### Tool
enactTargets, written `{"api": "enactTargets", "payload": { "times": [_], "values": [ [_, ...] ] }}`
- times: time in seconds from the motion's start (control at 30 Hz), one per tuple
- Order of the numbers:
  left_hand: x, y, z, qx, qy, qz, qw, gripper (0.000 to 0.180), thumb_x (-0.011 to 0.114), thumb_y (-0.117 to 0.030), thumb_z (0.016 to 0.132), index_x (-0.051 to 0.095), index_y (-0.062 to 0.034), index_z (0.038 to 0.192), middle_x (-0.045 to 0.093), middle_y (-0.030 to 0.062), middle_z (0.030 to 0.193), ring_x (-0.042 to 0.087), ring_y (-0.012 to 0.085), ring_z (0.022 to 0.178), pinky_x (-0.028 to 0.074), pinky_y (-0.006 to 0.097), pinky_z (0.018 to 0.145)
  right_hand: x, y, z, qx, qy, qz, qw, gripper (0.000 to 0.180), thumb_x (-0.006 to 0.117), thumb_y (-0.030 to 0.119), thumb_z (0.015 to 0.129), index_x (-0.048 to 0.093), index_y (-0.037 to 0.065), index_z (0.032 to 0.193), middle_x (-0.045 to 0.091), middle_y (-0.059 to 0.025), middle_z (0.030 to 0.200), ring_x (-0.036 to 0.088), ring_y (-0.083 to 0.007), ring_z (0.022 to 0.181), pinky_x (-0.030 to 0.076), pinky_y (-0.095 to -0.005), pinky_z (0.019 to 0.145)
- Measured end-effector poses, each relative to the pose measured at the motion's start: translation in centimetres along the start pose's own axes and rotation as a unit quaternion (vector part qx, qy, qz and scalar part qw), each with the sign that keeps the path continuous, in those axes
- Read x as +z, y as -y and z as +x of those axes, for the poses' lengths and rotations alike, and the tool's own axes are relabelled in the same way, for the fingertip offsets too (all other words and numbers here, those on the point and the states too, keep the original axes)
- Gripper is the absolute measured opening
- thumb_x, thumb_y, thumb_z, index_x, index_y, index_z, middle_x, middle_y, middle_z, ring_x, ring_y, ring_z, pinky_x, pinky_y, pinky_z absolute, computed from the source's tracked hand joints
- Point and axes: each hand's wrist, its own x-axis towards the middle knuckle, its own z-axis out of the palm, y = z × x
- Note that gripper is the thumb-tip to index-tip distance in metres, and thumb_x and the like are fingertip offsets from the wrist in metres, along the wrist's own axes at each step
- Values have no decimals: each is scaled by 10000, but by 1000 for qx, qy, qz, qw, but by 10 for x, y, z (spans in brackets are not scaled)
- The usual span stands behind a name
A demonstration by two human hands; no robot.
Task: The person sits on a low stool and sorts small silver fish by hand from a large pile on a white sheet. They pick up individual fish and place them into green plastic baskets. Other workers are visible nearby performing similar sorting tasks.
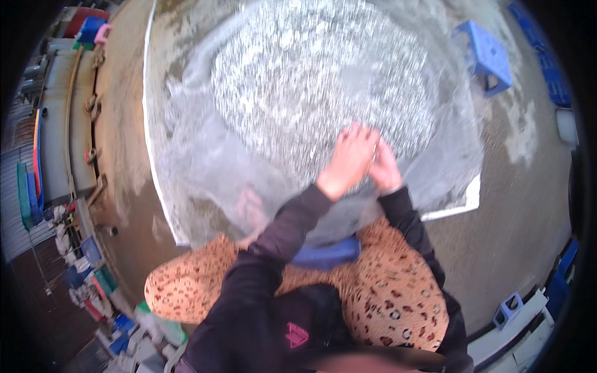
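A wide heap of small silvery pieces that look like tiny fish (267, 81) lies spread on a grey mesh net (205, 161). Over the heap's near edge, my left hand (351, 160) and my right hand (385, 166) are brought together, touching at the fingers. The left fingers are bent and pressed together, partly covering the right ones. Both hands look closed, but whatever may be between them is too small or hidden to make out.
Under the net is a pale sheet with a white edge (149, 124). A blue plastic stool (488, 59) stands at the far right, and a blue thing (326, 255) sits between my knees. Wet concrete floor (121, 143) surrounds the sheet. Clutter (93, 273) lines the left.
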Motion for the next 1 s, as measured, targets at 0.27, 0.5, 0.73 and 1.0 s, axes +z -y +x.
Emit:
{"api": "enactTargets", "payload": {
  "times": [0.27, 0.5, 0.73, 1.0],
  "values": [
    [1, 53, -54, -213, -136, -170, 952, 195, 594, -134, 805, 597, -27, 968, 617, 153, 969, 579, 334, 945, 457, 385, 795, 86, 73, 32, -21, 76, 169, 982, 372, 356, 238, 967, 474, -67, 1145, 545, -213, 1113, 521, -349, 1077, 437, -484, 931],
    [41, 117, -106, -426, -24, -111, 898, 426, 667, -300, 779, 596, 77, 964, 623, 270, 875, 601, 408, 858, 472, 455, 743, 274, 254, 135, -161, 111, 139, 971, 635, 413, 314, 940, 86, 55, 1419, 53, -238, 1468, 76, -443, 1349, 258, -679, 987],
    [109, 97, -86, -225, -140, -127, 956, 498, 678, -88, 733, 487, -42, 1191, 444, 238, 1111, 469, 398, 1025, 409, 439, 879, 102, 152, 100, -109, -29, -156, 981, 622, 411, 182, 940, 40, 63, 1425, 125, -206, 1450, 182, -422, 1322, 337, -650, 961],
    [83, 84, -53, -194, 65, -142, 969, 304, 661, -103, 767, 586, -55, 1058, 584, 144, 878, 614, 257, 777, 510, 383, 686, 131, 131, -31, -58, 21, -567, 821, 431, 471, 202, 933, 398, 66, 1336, 492, -123, 1215, 512, -233, 1086, 509, -403, 885]
  ]
}}
